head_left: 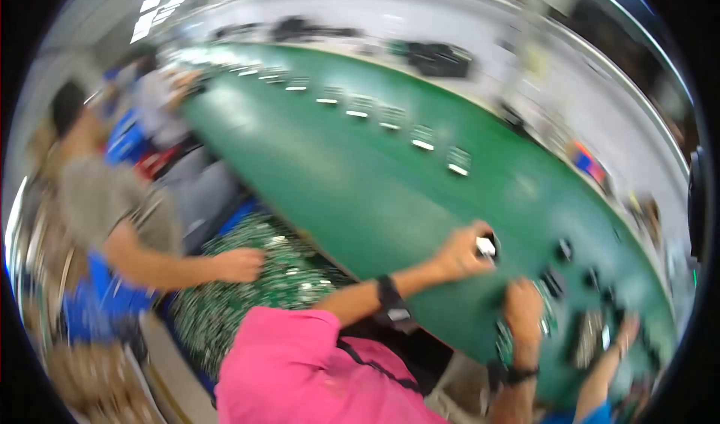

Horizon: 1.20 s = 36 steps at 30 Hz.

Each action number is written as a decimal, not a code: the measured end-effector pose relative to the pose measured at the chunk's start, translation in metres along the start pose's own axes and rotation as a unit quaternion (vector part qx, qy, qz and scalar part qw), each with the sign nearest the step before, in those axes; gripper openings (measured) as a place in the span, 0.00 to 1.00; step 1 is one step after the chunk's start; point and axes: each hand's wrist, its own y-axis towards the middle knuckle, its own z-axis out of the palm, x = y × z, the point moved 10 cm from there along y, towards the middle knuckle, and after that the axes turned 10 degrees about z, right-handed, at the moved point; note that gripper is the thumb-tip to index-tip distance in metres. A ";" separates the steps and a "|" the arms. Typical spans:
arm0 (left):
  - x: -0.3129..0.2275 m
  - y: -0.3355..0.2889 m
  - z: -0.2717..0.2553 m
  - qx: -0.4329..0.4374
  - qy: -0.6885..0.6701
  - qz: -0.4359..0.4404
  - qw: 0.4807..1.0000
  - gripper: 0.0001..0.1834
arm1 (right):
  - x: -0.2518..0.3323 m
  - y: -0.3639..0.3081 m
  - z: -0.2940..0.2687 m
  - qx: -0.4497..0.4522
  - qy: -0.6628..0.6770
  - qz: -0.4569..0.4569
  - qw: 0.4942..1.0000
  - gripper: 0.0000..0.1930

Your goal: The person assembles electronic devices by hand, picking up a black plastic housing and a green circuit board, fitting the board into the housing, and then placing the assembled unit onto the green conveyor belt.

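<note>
- Black-and-white piece [487, 247]: grasped in left hand's [460, 254] fingers, above green table [330, 191].
- Right hand [523, 304]: beside green circuit board [504, 343]; blurred, grip cannot be told.

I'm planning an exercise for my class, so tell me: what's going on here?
The person in the pink top holds a small black-and-white object in the left hand, over a long green table. The right hand is close by flat green circuit boards; blur hides whether it grips one. Farther along, rectangular green boards with white edges lie in a spaced row. To the left, a co-worker's bare hand is at a big heap of green-and-white boards.
</note>
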 end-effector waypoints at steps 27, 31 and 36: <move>0.010 -0.103 -0.054 -0.119 -0.227 -0.177 0.950 0.41 | 0.058 -0.049 0.019 -0.074 0.361 0.158 0.916 0.19; 0.001 -0.107 -0.048 -0.116 -0.223 -0.182 0.951 0.41 | 0.058 -0.055 0.032 -0.080 0.312 0.156 0.934 0.18; -0.008 -0.106 -0.046 -0.077 -0.175 -0.185 0.964 0.42 | 0.060 -0.062 0.016 -0.118 0.281 0.181 0.935 0.15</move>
